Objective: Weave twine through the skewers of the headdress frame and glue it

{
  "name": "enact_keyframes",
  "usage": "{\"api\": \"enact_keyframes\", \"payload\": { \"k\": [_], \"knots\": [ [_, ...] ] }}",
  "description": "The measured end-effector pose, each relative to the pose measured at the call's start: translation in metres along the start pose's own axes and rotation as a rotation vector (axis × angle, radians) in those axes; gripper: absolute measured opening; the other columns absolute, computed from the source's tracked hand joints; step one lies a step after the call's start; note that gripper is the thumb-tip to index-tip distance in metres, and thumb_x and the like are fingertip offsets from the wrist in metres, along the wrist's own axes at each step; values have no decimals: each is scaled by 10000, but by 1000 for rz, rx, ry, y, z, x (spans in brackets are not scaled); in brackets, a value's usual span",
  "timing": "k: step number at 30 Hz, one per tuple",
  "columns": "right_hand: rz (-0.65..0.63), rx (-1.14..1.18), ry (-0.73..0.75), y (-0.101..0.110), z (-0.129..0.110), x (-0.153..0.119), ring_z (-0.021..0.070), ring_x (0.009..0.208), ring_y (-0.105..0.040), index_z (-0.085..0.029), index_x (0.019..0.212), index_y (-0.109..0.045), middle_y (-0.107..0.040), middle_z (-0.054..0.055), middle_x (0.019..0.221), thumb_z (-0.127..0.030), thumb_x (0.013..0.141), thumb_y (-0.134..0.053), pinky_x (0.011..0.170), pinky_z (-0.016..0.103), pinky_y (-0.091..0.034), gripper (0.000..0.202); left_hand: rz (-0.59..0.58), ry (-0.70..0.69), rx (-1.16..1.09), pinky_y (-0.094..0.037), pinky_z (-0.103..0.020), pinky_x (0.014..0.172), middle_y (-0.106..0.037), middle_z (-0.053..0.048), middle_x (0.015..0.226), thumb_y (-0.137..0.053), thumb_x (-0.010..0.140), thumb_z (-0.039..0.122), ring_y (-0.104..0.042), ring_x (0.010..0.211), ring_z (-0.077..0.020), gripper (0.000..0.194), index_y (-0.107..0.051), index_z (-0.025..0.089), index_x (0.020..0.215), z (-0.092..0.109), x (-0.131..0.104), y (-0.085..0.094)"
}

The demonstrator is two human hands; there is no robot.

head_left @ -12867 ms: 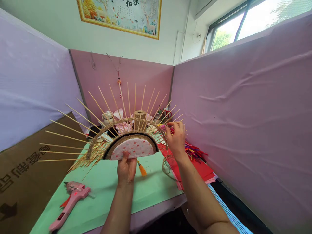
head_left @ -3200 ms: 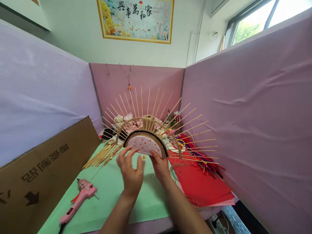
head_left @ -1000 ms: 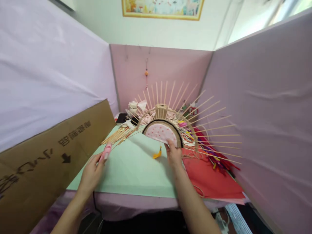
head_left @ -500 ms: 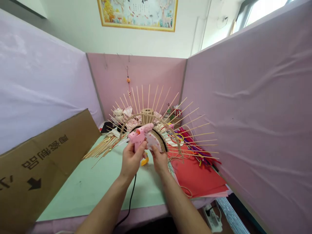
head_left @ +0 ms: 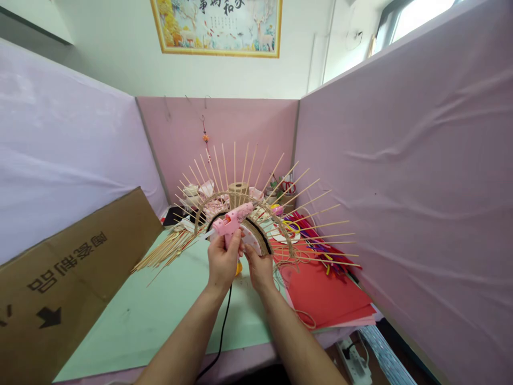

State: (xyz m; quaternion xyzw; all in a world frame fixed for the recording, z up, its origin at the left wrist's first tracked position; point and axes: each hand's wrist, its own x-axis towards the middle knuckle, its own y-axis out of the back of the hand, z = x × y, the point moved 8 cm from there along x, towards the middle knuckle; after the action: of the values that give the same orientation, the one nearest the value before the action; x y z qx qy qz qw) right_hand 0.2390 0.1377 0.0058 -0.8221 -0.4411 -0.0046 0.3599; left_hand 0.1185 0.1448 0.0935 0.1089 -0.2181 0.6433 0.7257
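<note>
My left hand (head_left: 223, 263) is closed around the handle of a pink hot glue gun (head_left: 236, 216), whose black cord hangs down over the table's front edge. A whitish glue stick sticks out of its left end. My right hand (head_left: 259, 266) grips the lower edge of a half-round fan-shaped craft piece (head_left: 253, 238). Thin wooden sticks radiate from it, with a twine arc (head_left: 236, 193) across them and a black band near its centre. The glue gun lies in front of this centre and hides part of it. My hands are close together.
Loose wooden sticks (head_left: 164, 251) lie left, beside a large cardboard sheet (head_left: 80, 278). Red paper sheets (head_left: 320, 297), colourful pipe cleaners (head_left: 320, 243) and loose twine (head_left: 306, 319) are at right. A twine roll (head_left: 238, 191) and red-handled scissors (head_left: 287, 186) stand behind.
The camera view has tilted up and shifted slightly. My left hand has moved a little right, nearer my right hand; both hands keep their holds.
</note>
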Motion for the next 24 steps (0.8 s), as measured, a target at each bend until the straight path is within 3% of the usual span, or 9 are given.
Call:
{"api": "enact_keyframes", "payload": {
  "k": [24],
  "knots": [
    [-13, 25, -21, 2, 8, -1, 263, 1070, -633, -199, 1143, -637, -692, 89, 1154, -370, 655, -772, 928, 445, -511, 535, -26, -11, 2, -405, -236, 486, -534, 14, 502, -553, 832, 464, -471, 449, -100, 372, -519, 184, 590, -4, 1, -3]
  ]
}}
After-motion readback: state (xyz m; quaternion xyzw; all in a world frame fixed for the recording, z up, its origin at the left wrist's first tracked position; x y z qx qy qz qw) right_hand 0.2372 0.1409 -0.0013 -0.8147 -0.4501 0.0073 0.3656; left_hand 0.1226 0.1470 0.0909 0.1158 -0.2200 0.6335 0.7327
